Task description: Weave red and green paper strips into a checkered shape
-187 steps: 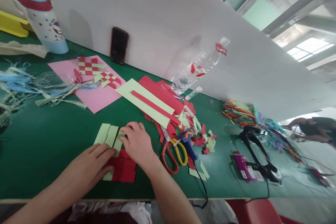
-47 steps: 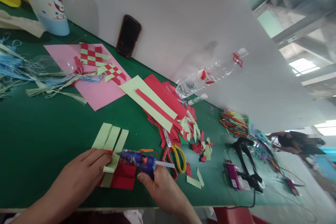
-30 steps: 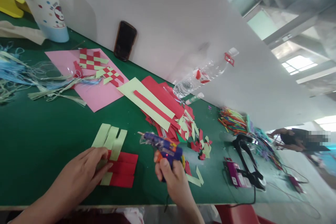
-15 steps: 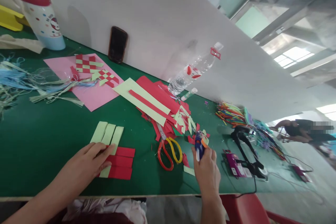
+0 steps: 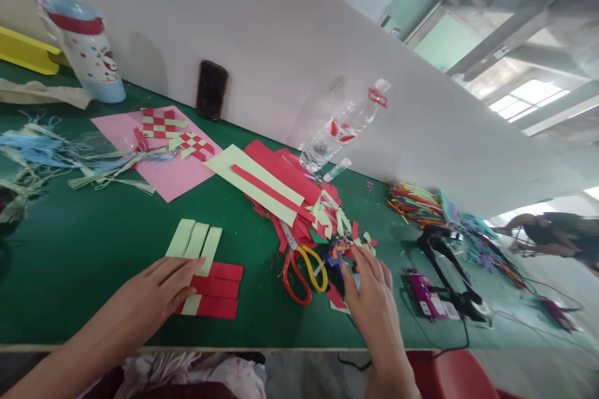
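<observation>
My left hand (image 5: 152, 295) lies flat, fingers stretched out, on a woven piece of red and pale green paper strips (image 5: 216, 273) near the front edge of the green table (image 5: 93, 243). My right hand (image 5: 369, 299) is open with its fingers spread, and its fingertips are right beside the blue glue gun (image 5: 334, 254). The glue gun lies on the table among paper scraps, next to the red and yellow scissors (image 5: 302, 269).
A pile of red and green paper (image 5: 276, 184), a plastic bottle (image 5: 339, 131), a phone (image 5: 211, 90) against the white wall, pink paper with woven pieces (image 5: 161, 137), a cartoon cup (image 5: 88, 50), coloured sticks (image 5: 416, 202), a purple box (image 5: 423, 294). A person bends at far right (image 5: 547, 234).
My right hand carried the glue gun from the woven strips to the right, set it down by the scissors and let go. My left hand stayed on the strips.
</observation>
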The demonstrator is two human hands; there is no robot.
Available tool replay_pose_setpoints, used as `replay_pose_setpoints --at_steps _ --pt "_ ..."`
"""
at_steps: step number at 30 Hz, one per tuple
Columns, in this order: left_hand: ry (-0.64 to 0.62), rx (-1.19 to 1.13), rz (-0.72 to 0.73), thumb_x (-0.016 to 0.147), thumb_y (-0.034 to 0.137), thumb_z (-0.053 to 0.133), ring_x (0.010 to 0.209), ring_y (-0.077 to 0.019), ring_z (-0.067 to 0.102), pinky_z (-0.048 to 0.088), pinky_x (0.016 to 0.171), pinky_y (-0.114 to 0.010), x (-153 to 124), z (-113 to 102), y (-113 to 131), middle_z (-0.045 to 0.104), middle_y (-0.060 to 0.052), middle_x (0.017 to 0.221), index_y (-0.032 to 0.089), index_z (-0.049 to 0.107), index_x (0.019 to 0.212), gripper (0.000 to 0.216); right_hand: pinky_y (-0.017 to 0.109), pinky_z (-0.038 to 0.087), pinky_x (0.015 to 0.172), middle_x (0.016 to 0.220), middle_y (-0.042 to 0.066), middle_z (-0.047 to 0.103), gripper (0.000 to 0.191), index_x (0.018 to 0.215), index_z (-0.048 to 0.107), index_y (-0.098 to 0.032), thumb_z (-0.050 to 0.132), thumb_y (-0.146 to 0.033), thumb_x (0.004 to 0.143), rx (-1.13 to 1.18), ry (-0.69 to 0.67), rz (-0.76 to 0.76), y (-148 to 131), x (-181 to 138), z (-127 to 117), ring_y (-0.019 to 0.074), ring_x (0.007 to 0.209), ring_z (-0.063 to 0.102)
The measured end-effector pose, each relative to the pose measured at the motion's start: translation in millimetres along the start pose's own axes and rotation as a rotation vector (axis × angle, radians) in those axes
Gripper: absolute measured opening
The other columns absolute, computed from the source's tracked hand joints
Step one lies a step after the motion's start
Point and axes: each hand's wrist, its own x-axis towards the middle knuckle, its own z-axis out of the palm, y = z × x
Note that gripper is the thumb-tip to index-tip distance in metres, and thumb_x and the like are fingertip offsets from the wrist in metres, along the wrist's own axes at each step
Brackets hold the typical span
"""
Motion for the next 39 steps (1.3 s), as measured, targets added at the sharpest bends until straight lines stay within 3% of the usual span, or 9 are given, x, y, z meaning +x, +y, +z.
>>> replay_pose_setpoints --at_steps 2,5,7,10,16,22,29,35,39 --pt "0.080 0.036 0.072 0.107 0.024 0.044 0.104 -0.0207 0.071 0.054 0.093 -0.035 -8 -4 2 0.079 -0.003 0.111 0.025 0.072 0.125 0.033 0.050 0.052 0.103 0.127 0.015 0.069 0.033 0.132 0.064 -0.019 0.046 -0.028 0.106 0.121 0.052 -0.179 -44 7 -2 0.0305 0.121 0.061" --pt "0.116 0.126 0.181 0.107 0.022 0.045 0.107 -0.0221 0.070 0.051 0.099 -0.039 -16 -6 10 0.079 0.000 0.113 0.026 0.075 0.116 0.032 0.043 0.054 0.103 0.123 0.013 0.070 0.031 0.131 0.066 -0.018 0.047 -0.025 0.107 0.282 -0.147 -0.458 -115 13 14 0.0272 0.116 0.062" --pt "0.112 0.155 0.204 0.107 0.030 0.045 0.112 -0.0230 0.068 0.049 0.101 -0.039 -18 -4 14 0.078 -0.002 0.119 0.025 0.074 0.119 0.032 0.047 0.052 0.107 0.132 0.013 0.067 0.035 0.134 0.065 -0.020 0.053 -0.036 0.106 0.293 -0.290 -0.602 -151 14 29 0.0306 0.125 0.056" --pt "0.143 0.156 0.205 0.106 0.039 0.049 0.118 -0.0224 0.066 0.047 0.105 -0.036 -20 4 14 0.078 -0.003 0.124 0.024 0.074 0.122 0.032 0.056 0.048 0.111 0.150 0.011 0.056 0.043 0.141 0.062 -0.028 0.053 -0.050 0.105 0.235 -0.419 -0.730 -178 16 49 0.0367 0.142 0.042" --pt "0.107 0.174 0.190 0.103 0.047 0.054 0.122 -0.0247 0.066 0.045 0.105 -0.038 -27 19 8 0.076 -0.007 0.130 0.024 0.071 0.130 0.039 0.063 0.039 0.117 0.162 0.007 0.044 0.045 0.143 0.061 -0.035 0.046 -0.056 0.106 0.197 -0.489 -0.765 -182 22 64 0.0391 0.151 0.030" --pt "0.103 0.152 0.189 0.104 0.051 0.051 0.120 -0.0238 0.066 0.043 0.105 -0.037 -24 16 10 0.076 -0.006 0.129 0.024 0.071 0.130 0.042 0.070 0.033 0.119 0.166 0.006 0.039 0.045 0.149 0.056 -0.041 0.048 -0.052 0.107 0.181 -0.544 -0.693 -177 31 73 0.0400 0.154 0.026" --pt "0.106 0.115 0.186 0.104 0.050 0.052 0.121 -0.0221 0.066 0.046 0.106 -0.035 -20 13 8 0.075 -0.003 0.133 0.026 0.070 0.132 0.041 0.070 0.036 0.117 0.164 0.012 0.044 0.043 0.148 0.060 -0.031 0.053 -0.040 0.106 0.149 -0.468 -0.507 -167 56 76 0.0425 0.152 0.030" --pt "0.196 0.037 0.181 0.105 0.029 0.051 0.125 -0.0182 0.063 0.037 0.119 -0.032 -12 -12 7 0.076 0.001 0.128 0.025 0.072 0.124 0.029 0.057 0.043 0.118 0.148 0.016 0.061 0.043 0.143 0.061 -0.017 0.057 -0.036 0.104 0.315 -0.434 -0.547 -165 20 52 0.0332 0.146 0.044" --pt "0.120 0.019 0.160 0.102 0.048 0.057 0.136 -0.0210 0.056 0.019 0.129 -0.035 5 -27 -3 0.071 -0.002 0.138 0.024 0.068 0.133 0.041 0.056 0.037 0.124 0.154 0.013 0.058 0.049 0.147 0.057 -0.017 0.057 -0.043 0.105 0.303 -0.478 -0.608 -165 -11 47 0.0329 0.152 0.038"
